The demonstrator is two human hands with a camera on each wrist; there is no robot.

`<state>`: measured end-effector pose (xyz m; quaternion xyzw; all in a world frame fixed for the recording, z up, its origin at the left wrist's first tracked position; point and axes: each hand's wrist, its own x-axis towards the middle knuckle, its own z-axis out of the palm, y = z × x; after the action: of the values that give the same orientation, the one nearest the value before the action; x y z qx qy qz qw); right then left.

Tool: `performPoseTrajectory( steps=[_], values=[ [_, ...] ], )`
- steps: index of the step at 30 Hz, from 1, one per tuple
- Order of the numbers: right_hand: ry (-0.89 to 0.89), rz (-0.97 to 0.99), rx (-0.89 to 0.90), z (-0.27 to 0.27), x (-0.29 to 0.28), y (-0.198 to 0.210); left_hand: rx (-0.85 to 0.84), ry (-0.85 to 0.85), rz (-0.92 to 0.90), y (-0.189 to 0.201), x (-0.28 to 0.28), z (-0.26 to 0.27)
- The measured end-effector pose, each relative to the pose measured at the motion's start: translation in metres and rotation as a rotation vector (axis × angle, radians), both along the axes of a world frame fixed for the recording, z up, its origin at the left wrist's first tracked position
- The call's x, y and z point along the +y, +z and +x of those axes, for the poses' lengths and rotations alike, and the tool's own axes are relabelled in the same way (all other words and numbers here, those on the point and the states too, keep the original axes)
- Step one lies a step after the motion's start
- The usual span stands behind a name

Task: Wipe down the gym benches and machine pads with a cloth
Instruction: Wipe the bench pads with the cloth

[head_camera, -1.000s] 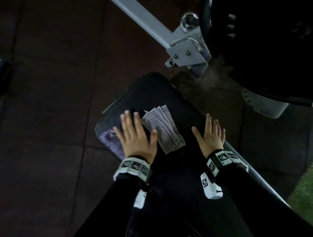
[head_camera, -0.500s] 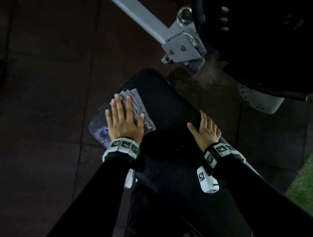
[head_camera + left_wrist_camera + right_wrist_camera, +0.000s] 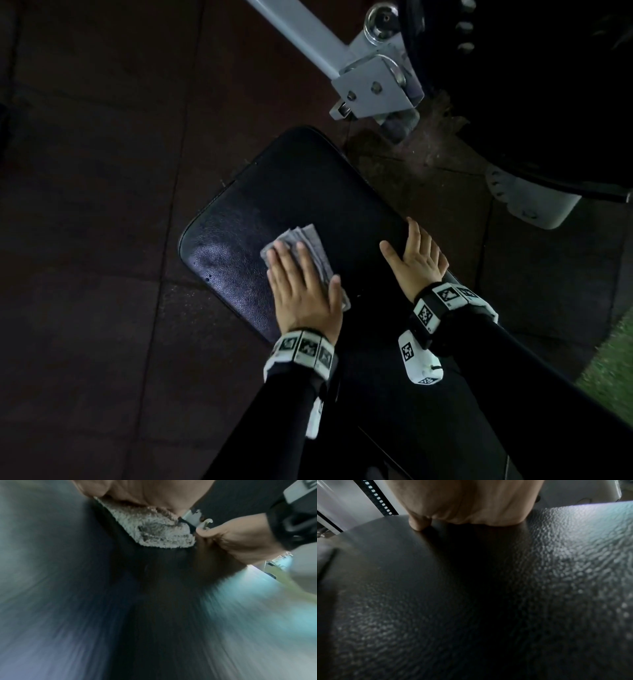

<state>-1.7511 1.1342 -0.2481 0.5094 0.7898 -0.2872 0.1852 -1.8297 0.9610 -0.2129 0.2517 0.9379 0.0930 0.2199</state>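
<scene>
- Head view: left hand (image 3: 303, 291), fingers flat, presses the folded grey terry cloth (image 3: 310, 251) on the black padded vinyl surface (image 3: 308, 185); its long axis runs diagonally away; right hand (image 3: 416, 262) lies flat, released, at the right edge.
- Left wrist view: cloth (image 3: 154, 531) corner shows under the palm; the rest is blurred.
- Right wrist view: fingers (image 3: 419, 523) touch the pebbled surface (image 3: 505, 601).

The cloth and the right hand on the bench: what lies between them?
Only bare black bench pad lies between the cloth under the left hand and the right hand, as the head view shows.
</scene>
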Motion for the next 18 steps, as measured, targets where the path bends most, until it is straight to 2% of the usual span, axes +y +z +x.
performPoseTrajectory(
  steps=[5, 7, 10, 13, 18],
  values=[
    [-0.004, -0.029, -0.006, -0.001, 0.002, 0.001, 0.1, -0.054, -0.03, -0.01, 0.022, -0.052],
    [-0.002, -0.038, -0.008, -0.001, 0.003, 0.002, 0.118, -0.01, -0.032, -0.013, 0.016, -0.073],
    [0.002, -0.038, -0.009, -0.001, 0.002, 0.003, 0.122, 0.145, -0.032, -0.013, -0.006, -0.095],
    [-0.006, -0.027, -0.01, -0.002, 0.001, 0.004, 0.118, 0.29, -0.003, -0.011, -0.034, -0.093],
    [-0.003, -0.039, -0.01, -0.001, 0.001, 0.004, 0.05, 0.41, 0.101, -0.009, -0.056, -0.059]
  ],
)
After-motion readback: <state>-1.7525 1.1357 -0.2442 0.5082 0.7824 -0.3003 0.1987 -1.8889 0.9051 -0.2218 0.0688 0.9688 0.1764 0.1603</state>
